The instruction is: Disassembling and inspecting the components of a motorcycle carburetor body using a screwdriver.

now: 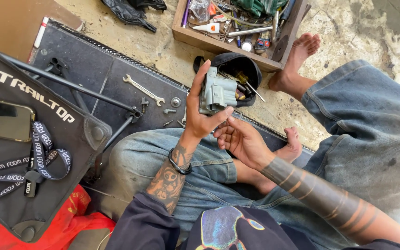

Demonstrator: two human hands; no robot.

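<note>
Left hand (199, 118) clamps round a grey metal part (216, 95), lifted over the lap. Right hand (239, 139) sits just beneath, fingers curled, fingertips touching its lower edge.

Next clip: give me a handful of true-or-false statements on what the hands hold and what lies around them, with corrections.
1. The left hand grips a grey metal part. True.
2. The right hand holds the spanner. False: the spanner lies on the dark mat, apart from both hands.
3. A wooden box of tools stands beyond the hands. True.
4. The phone lies inside the wooden box. False: it rests on the black bag at the left.
5. The person wears shoes. False: the feet are bare.
</note>
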